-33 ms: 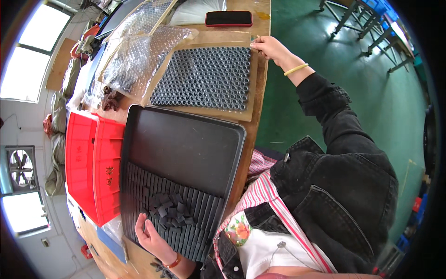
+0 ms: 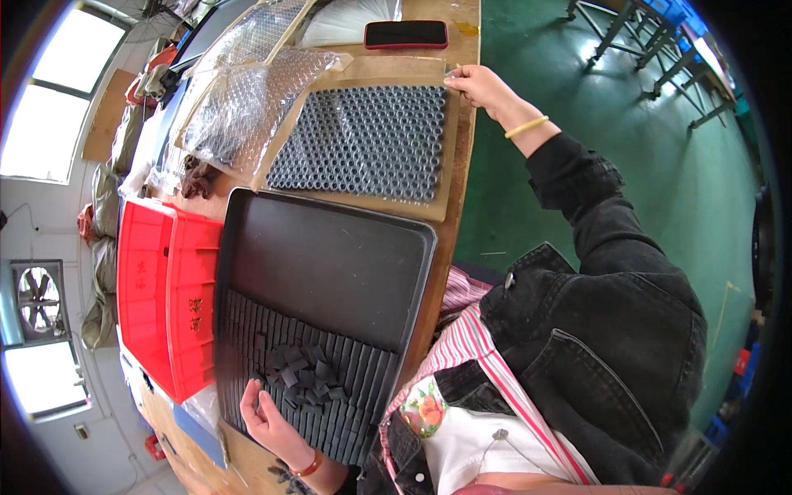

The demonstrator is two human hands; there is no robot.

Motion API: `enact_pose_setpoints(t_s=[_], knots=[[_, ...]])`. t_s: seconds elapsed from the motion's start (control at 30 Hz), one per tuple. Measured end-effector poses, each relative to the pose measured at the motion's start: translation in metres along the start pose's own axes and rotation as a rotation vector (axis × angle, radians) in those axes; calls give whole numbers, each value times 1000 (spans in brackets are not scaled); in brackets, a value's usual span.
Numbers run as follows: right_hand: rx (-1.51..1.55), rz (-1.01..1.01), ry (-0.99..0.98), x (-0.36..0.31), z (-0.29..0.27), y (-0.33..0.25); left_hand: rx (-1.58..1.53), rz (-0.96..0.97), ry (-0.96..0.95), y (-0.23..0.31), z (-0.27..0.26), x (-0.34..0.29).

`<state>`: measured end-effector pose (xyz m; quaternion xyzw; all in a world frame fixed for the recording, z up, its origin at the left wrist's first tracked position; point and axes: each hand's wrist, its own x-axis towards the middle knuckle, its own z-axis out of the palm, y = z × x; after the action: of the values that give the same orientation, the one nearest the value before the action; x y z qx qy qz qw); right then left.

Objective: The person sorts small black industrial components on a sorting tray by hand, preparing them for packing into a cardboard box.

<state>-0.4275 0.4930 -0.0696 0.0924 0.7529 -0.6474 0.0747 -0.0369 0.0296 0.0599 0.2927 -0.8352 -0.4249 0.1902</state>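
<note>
My right hand reaches to the far right corner of a brown backing sheet. Its thumb and finger are pinched together there, and what is between them is too small to make out. On that sheet stand many dark, shiny rings in tight rows. My left hand, fingers apart and holding nothing visible, is over the near part of a black tray. Flat black strips lie side by side in that part. A loose heap of small black rectangular pieces rests on them, beside my left fingertips.
A red plastic crate stands against the tray's left side. Bubble wrap and a crumpled brown item lie left of the rings. A phone rests at the far end. The wooden table's right edge runs beside the sheet.
</note>
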Motion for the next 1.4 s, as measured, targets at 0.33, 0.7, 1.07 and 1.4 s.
enact_pose_setpoints(t_s=[0.33, 0.7, 1.07, 1.4], knots=[[-330, -344, 230, -34, 15, 11, 41, 23, -46, 8, 10, 6], [-73, -311, 220, -39, 5, 15, 90, 38, -44, 5, 9, 3], [-565, -823, 406, -49, 15, 7, 39, 23, -23, 4, 15, 1], [-320, -429, 284, -30, 3, 17, 18, -9, -17, 7, 17, 6]])
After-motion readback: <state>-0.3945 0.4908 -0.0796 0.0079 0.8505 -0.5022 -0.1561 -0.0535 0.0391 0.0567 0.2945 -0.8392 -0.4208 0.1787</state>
